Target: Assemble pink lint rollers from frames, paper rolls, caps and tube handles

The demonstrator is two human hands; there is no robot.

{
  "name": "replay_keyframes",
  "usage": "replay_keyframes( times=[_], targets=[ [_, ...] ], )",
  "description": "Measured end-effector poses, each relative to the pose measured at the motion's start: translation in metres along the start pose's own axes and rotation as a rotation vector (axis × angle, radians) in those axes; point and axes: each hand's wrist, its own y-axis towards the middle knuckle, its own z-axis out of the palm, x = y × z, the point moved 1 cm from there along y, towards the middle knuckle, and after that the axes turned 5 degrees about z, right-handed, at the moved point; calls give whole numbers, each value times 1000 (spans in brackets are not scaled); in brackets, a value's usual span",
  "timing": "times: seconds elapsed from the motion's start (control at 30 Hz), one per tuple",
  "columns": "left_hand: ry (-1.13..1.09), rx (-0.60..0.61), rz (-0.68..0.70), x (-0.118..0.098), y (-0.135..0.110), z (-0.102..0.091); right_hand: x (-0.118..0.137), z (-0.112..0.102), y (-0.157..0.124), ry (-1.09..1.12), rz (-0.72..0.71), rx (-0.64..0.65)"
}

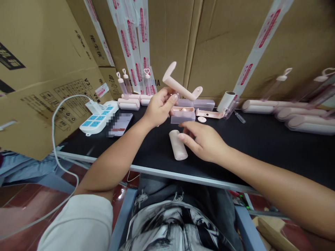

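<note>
Evidently I keep the left hand point(158, 106) pinching the pink handle point(180, 85) aloft — clear of the table's point(261, 139) back-edge clutter — while the right hand point(204, 141), fingers loosely spread, touches the pink roller point(178, 146) near the front edge.

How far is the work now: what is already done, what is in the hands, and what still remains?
Done: finished rollers lie at the table's right. In hand: the left hand holds up a pink handle frame; the right hand touches a pink roll on the black table. Left: the roll is not yet on the frame, and open case parts lie loose behind.
</note>
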Motion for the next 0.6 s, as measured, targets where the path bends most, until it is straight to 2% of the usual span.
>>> replay_keyframes(
  times=[0.07, 0.13, 0.2, 0.3, 0.37, 0.43, 0.5, 0.6],
  targets=[
    [-36, -13, -42, 4, 3, -2, 3, 7, 2, -32, 179, 216],
    [-64, -16, -71, 7, 4, -3, 2, 11, 5, -8, 282, 365],
    [-87, -9, -102, 6, 5, -5, -1, 11, 7, 78, 291, 457],
    [-84, 61, -169, 3, 4, -10, -9, 1, 6, 232, 225, 559],
    [-1, 124, -177, 1, 4, -15, -15, -9, 4, 417, 194, 570],
    [151, 173, -145, -1, 2, -17, -22, -20, 5, 659, 171, 441],
    [283, 227, -127, -3, 1, -17, -32, -28, 10, 807, 174, 181],
    [321, 320, -163, -9, -3, -11, -51, -29, 20, 767, 249, -166]
  ],
)
